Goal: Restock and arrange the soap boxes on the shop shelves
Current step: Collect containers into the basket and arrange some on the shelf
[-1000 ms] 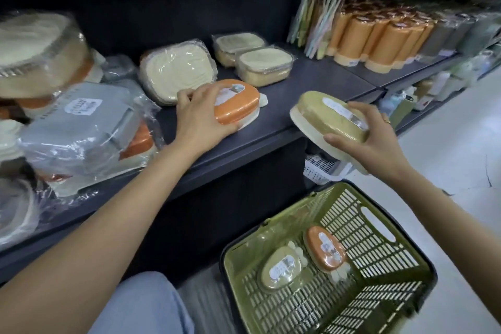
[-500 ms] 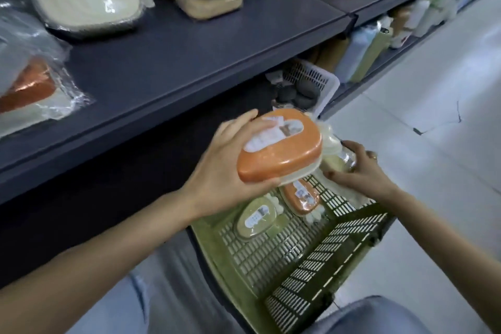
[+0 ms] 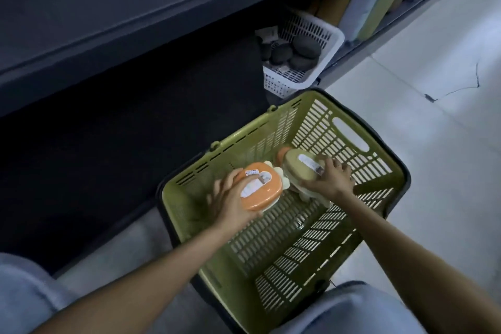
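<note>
Head view, looking down into a green basket (image 3: 349,249) standing on the pale floor (image 3: 447,144) before a dark shelf (image 3: 113,16). An orange soap box (image 3: 260,189), labelled on its lid, is gripped by the left hand (image 3: 230,202): the fingers are curled round its near and left sides, and the box is held inside the basket's far-left part, above the slotted bottom. An olive soap box (image 3: 301,168), also labelled, is gripped by the right hand (image 3: 329,179), with the fingers wrapped over its right end; it is tilted and lies just right of the orange box, the two nearly touching. Behind the olive box the edge of a second orange box (image 3: 283,151) is seen against the far basket wall; most of it is hidden. Pale scalloped bases show beneath the boxes; which box each belongs to cannot be told. Beyond the basket, on the lower shelf, a white basket (image 3: 298,76) holding dark rounded stones (image 3: 305,47) is seen, with upright bottles (image 3: 379,0) to its right. Both forearms enter from below, and light blue trouser knees (image 3: 352,309) flank the basket's near end.
</note>
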